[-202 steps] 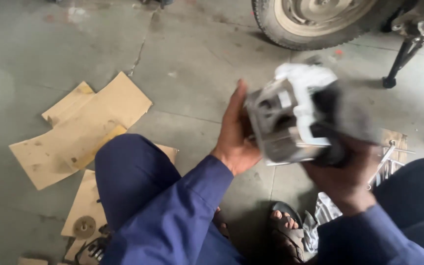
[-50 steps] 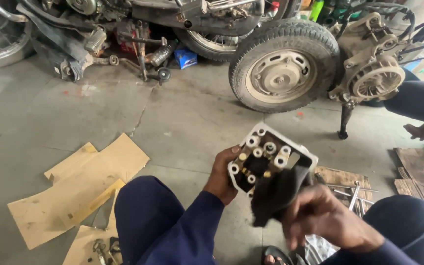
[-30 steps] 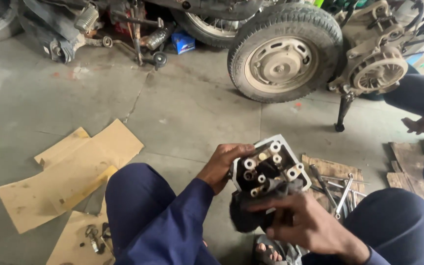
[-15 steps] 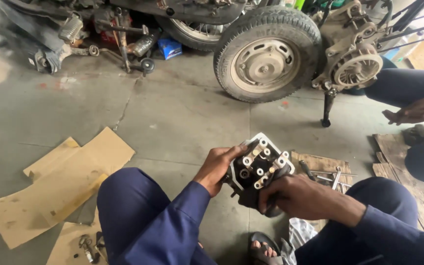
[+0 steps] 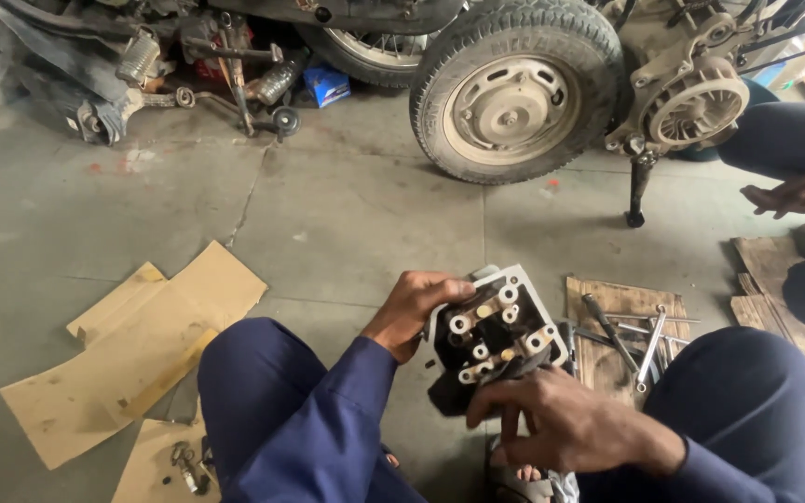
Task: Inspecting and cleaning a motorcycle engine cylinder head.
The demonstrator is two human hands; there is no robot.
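Evidently both hands, left hand (image 5: 414, 310) and right hand (image 5: 561, 427), clasp the engine head's (image 5: 496, 333) edges above bare floor (image 5: 347, 224).

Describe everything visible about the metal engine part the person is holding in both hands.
The engine part is a blocky casting of pale grey metal with a dark, grimy interior. Its upturned face shows a light rim and several round bosses with holes, some brass-coloured. It is held tilted above the person's lap, between the knees. The left hand grips its left edge, thumb on the rim; the right hand supports it from below with a dark rag bunched underneath.
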